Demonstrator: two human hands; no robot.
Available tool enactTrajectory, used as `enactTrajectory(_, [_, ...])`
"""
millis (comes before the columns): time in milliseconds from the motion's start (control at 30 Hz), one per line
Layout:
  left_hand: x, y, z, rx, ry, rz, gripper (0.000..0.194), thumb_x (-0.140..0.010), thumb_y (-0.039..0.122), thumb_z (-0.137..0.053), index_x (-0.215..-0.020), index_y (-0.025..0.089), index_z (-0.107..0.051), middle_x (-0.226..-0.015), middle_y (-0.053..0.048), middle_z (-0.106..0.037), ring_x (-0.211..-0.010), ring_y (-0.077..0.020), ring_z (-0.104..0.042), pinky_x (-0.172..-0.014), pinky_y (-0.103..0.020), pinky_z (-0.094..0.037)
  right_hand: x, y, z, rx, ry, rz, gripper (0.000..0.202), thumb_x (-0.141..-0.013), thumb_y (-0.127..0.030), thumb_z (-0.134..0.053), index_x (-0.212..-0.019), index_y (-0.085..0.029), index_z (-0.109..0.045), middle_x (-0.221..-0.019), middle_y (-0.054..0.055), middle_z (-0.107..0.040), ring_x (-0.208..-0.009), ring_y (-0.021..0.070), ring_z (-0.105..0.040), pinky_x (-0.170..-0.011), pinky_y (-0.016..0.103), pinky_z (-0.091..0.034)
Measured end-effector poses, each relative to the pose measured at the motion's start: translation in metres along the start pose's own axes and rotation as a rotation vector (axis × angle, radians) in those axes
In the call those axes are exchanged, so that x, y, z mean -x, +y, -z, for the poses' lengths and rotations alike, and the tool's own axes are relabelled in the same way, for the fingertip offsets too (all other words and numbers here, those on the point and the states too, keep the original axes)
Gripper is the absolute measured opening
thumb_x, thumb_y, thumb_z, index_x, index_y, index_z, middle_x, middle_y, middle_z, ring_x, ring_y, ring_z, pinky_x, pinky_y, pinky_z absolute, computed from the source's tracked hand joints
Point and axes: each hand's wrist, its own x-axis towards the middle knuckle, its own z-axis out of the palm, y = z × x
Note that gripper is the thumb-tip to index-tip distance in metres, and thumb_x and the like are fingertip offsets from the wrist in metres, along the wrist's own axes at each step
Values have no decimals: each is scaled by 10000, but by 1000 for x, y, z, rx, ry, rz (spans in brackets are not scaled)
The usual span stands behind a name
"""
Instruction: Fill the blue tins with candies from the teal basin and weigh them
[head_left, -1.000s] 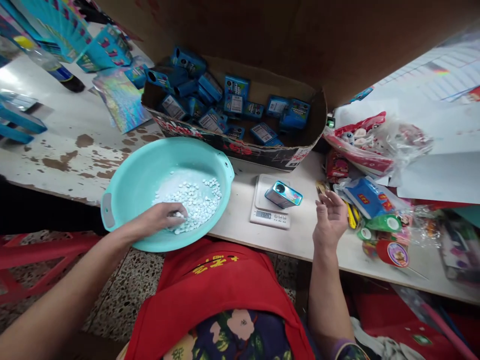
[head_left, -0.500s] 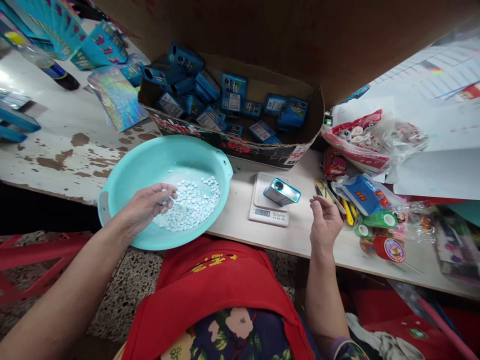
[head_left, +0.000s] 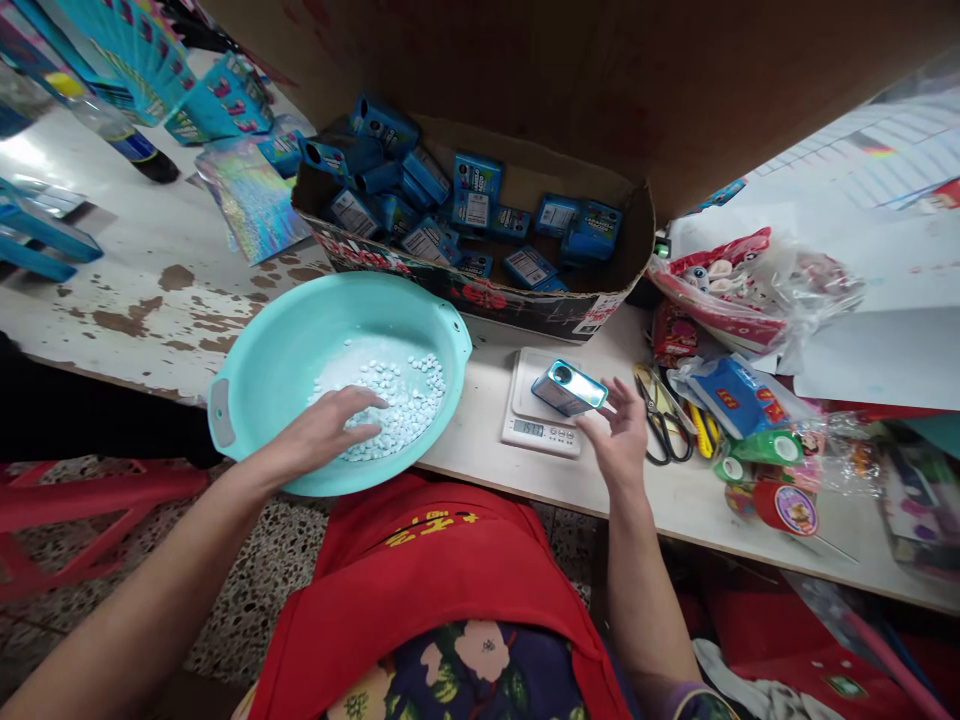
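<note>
My left hand (head_left: 334, 425) is over the turquoise basin (head_left: 277, 350), palm down with thumb and fingers apart, close above many small pale blue candies (head_left: 405, 415). Nothing shows in its fingers. At the right end of a small blue box (head_left: 570, 388) with a round dark hole, my right hand (head_left: 619, 430) has its fingers spread. Whether the fingertips touch the box, I cannot tell. The box lies on its side on a white digital scale (head_left: 529, 430), whose display is lit.
Behind the basin stands a cardboard carton (head_left: 480, 290) holding several blue boxes. Scissors (head_left: 664, 420), a yellow cutter (head_left: 703, 430) and a red candy bag (head_left: 739, 310) lie at right. A dark drink bottle (head_left: 127, 140) lies at far left.
My left hand has turned palm down and opened, moving right over the candies. The right hand has moved left to the box and spread its fingers. The view has shifted slightly.
</note>
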Motion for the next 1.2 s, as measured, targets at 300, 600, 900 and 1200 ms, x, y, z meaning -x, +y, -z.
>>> enactTrajectory(300, [-13, 69, -28, 1245, 367, 135, 386, -812, 482, -652, -1021, 158, -650, -1055, -118, -677, -938, -224, -638, -807, -325, -490, -26, -82, -49, 254, -153, 517, 311, -775, -310, -729, -1075, -255, -666, -982, 34, -660, -890, 204, -602, -812, 363, -482])
enactTrajectory(600, [-38, 92, -19, 1912, 399, 302, 369, -983, 404, -384, -973, 126, -626, -915, -99, -619, -741, -148, -603, -754, -299, -499, -27, -126, -138, 464, -384, 951, 365, -801, -200, -674, -1154, -290, -645, -1021, 28, -692, -941, 226, -613, -883, 393, -379])
enactTrajectory(900, [-28, 71, -18, 1915, 330, 246, 146, -884, 145, -553, -849, 89, -683, -766, -73, -638, -693, -110, -617, -684, -228, -489, -18, -123, -142, 332, -322, 748, 345, -791, -259, -698, -1131, -307, -671, -1040, 26, -676, -963, 221, -613, -895, 400, -419])
enactTrajectory(1200, [-21, 47, -15, 1697, 294, 195, 103, -815, 135, -629, -886, 92, -690, -773, -58, -637, -621, -87, -597, -540, -181, -457, -18, -88, -102, -177, -93, 179, 361, -654, -350, -810, -952, -201, -672, -892, 5, -655, -827, 165, -612, -797, 325, -507])
